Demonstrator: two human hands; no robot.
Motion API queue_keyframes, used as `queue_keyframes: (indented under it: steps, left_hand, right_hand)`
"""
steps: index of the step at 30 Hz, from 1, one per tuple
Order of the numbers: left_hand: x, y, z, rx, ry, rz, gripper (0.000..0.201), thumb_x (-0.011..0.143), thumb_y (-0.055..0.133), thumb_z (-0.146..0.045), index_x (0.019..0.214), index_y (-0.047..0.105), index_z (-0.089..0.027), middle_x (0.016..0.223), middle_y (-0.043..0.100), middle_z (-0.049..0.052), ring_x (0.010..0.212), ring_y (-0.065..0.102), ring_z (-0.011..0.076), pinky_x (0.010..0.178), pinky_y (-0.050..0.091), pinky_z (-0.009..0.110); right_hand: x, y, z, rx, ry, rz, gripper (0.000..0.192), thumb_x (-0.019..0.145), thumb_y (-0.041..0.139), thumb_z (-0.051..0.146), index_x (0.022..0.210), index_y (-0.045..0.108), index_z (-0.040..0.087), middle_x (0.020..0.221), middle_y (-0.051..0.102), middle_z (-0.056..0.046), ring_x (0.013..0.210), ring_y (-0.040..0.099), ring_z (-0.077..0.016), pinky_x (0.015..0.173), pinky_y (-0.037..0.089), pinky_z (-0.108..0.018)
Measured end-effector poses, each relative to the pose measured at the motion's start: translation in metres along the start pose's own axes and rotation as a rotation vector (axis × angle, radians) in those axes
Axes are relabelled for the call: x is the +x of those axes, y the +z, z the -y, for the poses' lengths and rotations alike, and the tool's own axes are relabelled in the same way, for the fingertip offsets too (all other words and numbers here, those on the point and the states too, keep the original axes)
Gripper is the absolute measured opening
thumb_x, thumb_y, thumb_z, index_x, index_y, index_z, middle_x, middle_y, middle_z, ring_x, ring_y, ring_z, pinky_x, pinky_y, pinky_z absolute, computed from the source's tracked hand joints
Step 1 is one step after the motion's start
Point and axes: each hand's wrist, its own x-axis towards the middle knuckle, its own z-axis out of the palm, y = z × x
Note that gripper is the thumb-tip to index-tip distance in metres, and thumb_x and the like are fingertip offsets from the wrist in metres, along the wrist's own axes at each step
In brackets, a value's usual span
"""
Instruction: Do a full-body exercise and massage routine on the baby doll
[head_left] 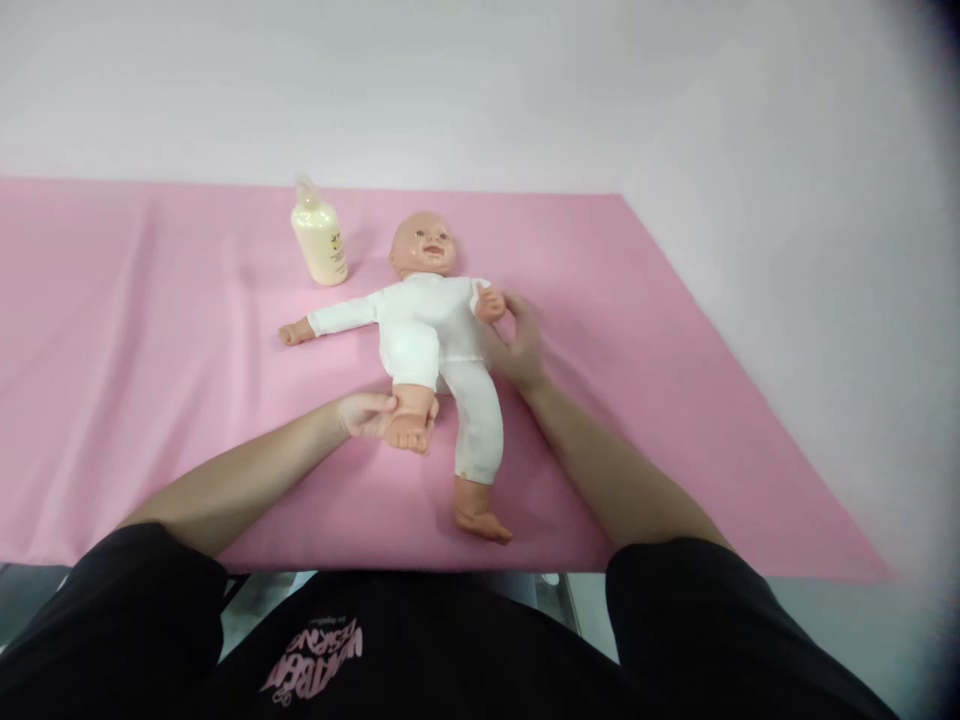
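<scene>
While left hand (366, 413) wraps an ankle (413, 399) and right hand (523, 348) sits half-open alongside, doll (452, 318) looks light, soft-bodied, best gripped there.

You wear a black shirt (450, 650) with loose short sleeves (161, 600) that end around your elbows. Chunky pink lettering (319, 660) marks its front, left of centre, under a tiny line of print (337, 619).

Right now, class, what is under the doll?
The doll lies on the pink cloth, which shows around it; whatever is directly beneath its body is covered, unseen.
</scene>
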Motion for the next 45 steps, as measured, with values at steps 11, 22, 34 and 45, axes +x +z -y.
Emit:
queue_keyframes:
  steps: [11,22,34,45]
  left_hand:
    - [0.009,0.019,-0.014,0.527,-0.463,0.381,0.052,0.056,0.100,-0.032,0.102,0.079,-0.021,0.102,0.078,0.007,0.106,0.075,0.0323,0.090,0.063,0.037]
    - [0.006,0.012,-0.008,0.063,-0.053,0.303,0.052,0.055,0.090,-0.057,0.089,0.072,-0.022,0.069,0.070,0.006,0.065,0.067,0.0256,0.076,0.059,0.043]
    - [0.017,0.044,-0.014,-0.067,0.295,-0.437,0.046,0.075,0.062,-0.066,0.073,0.052,-0.021,0.058,0.047,0.000,0.059,0.048,0.0194,0.070,0.048,0.037]
    - [0.017,0.031,-0.008,-0.059,0.257,-0.433,0.049,0.079,0.066,-0.062,0.084,0.065,-0.014,0.063,0.055,0.003,0.062,0.053,0.0189,0.072,0.047,0.036]
  right_hand:
    - [-0.001,-0.012,-0.092,0.390,0.561,-0.430,0.074,0.084,0.066,0.041,0.152,0.039,0.032,0.149,0.055,-0.011,0.137,0.061,-0.0278,0.113,0.051,-0.063]
    - [0.002,-0.011,-0.078,0.314,0.490,-0.403,0.075,0.084,0.069,0.042,0.152,0.037,0.032,0.154,0.051,-0.013,0.132,0.064,-0.0286,0.106,0.057,-0.059]
    - [0.001,-0.003,0.004,-0.275,-0.228,0.121,0.035,0.103,0.054,0.040,0.133,0.064,0.024,0.127,0.073,-0.014,0.121,0.069,-0.0298,0.107,0.058,-0.054]
    - [0.002,-0.002,0.015,-0.296,-0.249,0.248,0.034,0.107,0.044,0.034,0.123,0.073,0.025,0.126,0.074,-0.012,0.123,0.067,-0.0265,0.110,0.056,-0.050]
